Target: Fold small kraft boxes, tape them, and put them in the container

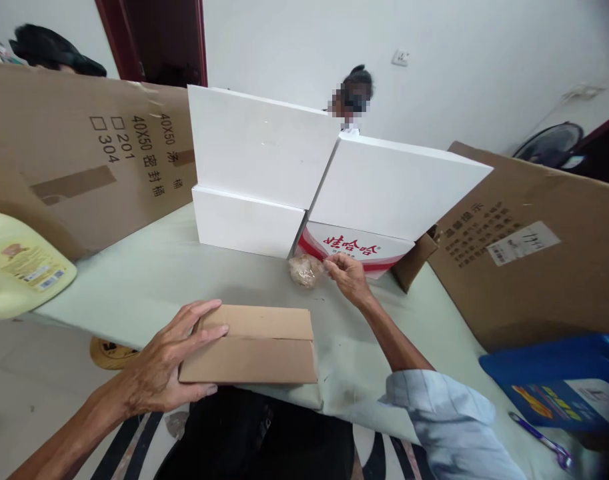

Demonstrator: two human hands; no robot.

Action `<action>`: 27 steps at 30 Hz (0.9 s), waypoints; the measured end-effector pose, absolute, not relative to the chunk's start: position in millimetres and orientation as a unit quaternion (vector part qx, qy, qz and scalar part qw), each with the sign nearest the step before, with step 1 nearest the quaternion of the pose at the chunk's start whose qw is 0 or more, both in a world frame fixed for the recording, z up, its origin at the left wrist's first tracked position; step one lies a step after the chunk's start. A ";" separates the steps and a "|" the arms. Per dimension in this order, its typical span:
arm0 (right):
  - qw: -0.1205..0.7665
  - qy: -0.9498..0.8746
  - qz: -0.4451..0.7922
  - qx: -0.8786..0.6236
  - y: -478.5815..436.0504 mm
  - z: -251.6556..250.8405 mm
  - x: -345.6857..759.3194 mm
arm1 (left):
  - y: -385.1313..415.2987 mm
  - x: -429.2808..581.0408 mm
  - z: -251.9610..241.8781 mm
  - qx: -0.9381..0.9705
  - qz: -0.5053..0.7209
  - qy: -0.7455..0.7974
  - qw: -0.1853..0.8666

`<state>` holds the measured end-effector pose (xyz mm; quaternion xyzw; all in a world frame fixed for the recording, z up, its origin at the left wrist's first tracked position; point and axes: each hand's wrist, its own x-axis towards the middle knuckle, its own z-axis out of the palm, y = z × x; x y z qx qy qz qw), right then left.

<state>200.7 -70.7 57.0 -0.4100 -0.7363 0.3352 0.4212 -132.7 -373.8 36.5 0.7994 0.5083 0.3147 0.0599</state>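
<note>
Our left hand (pixel 167 363) lies on the left end of a small flat cardboard box (pixel 257 347) at 6 o'clock on the pale table (pixel 149 273). The fingers are stretched over the closed flaps and the thumb runs along the near edge, so the hand is pressing rather than clenched. Our right hand (pixel 349 277) reaches out to 12 o'clock, where thumb and fingertips pinch the edge of a little clear bag (pixel 305 270) of brownish stuff. The bag rests on the table just in front of a red-and-white carton (pixel 357 250).

Two white foam boards (pixel 259 143) lean upright behind it, with another person's head (pixel 357 90) showing over them. Big cardboard sheets stand at 10 o'clock (pixel 84 153) and 2 o'clock (pixel 534 253). A yellow jug (pixel 19 267) sits at 9 o'clock, and a blue box (pixel 559 380) at 4 o'clock.
</note>
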 end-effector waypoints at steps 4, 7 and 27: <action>0.425 -0.717 0.342 -0.434 -43.6 24.5 194.1 | -371.5 -133.8 23.9 0.795 0.301 0.520 0.082; 0.429 -0.706 0.338 -0.452 -31.7 9.1 194.0 | -371.2 -134.0 20.7 0.789 0.297 0.530 0.090; 0.472 -0.648 0.387 -0.457 -35.4 -14.9 185.5 | -280.3 -102.7 131.8 0.879 0.181 0.434 0.075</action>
